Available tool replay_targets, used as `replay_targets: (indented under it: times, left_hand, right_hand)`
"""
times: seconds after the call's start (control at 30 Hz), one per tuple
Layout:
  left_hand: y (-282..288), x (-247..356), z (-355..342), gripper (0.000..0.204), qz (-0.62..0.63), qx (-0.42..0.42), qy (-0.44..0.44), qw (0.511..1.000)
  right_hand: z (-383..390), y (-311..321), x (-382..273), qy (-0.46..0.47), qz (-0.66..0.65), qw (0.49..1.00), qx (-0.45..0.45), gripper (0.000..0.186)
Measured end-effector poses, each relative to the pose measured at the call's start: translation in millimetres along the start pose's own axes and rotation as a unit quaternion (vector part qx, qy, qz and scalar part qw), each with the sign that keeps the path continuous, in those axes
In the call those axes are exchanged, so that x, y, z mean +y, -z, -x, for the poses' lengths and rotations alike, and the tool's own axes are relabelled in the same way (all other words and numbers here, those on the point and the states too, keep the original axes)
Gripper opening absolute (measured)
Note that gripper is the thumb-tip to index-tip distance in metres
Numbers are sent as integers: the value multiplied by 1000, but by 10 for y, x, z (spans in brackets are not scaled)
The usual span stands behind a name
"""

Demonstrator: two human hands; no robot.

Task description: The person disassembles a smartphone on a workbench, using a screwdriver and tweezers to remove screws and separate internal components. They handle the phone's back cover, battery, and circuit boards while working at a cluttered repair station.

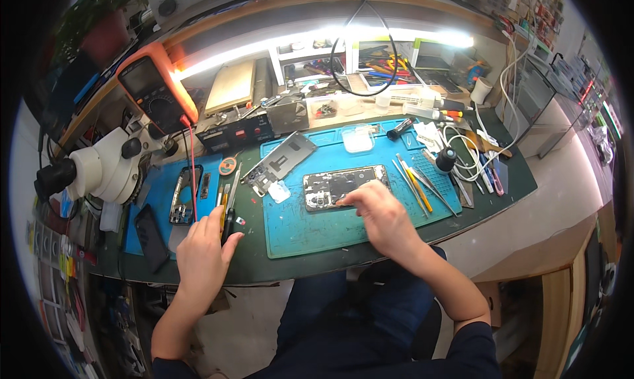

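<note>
My left hand (pixel 205 253) reaches onto a group of slim tools (pixel 228 217) with yellow and black handles beside the blue mat's left, its fingers extended and thumb apart. My right hand (pixel 383 224) is over an opened phone (pixel 323 184) on the large blue mat (pixel 297 240), thumb and index finger together at its lower edge; what they hold, if anything, is too small to tell. A detached metal phone plate (pixel 287 155) lies up-left of it. Tweezers and a yellow tool (pixel 420 190) lie to its right.
A microscope (pixel 99 167) and orange multimeter (pixel 158 88) stand at the left. A smaller mat holds a phone frame (pixel 185 190) and dark phone (pixel 150 237). Cables (pixel 462 161), a black cylinder (pixel 446 159) and tools sit at the right. A lit shelf of tools (pixel 376 72) runs behind.
</note>
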State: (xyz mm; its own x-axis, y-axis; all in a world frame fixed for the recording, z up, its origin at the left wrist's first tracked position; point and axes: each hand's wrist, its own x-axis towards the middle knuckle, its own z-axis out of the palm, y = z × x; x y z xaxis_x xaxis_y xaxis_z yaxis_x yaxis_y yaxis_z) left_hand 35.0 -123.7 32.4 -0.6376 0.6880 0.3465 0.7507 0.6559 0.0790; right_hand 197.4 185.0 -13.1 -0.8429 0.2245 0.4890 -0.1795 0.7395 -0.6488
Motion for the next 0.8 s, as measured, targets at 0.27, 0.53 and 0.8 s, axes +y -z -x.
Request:
replay_targets:
  times: [0.27,0.53,0.8]
  left_hand:
    - [-313,603,-552,52,127,-4,-139,982]
    - [-682,628,-1175,77,197,-107,-294,929]
    - [-830,631,-1183,68,168,-52,-333,926]
  right_hand:
    - [113,283,224,-65,-88,991,79,12]
    - [180,445,296,-103,-153,981,59,17]
    - [63,495,334,-120,-191,973,60,14]
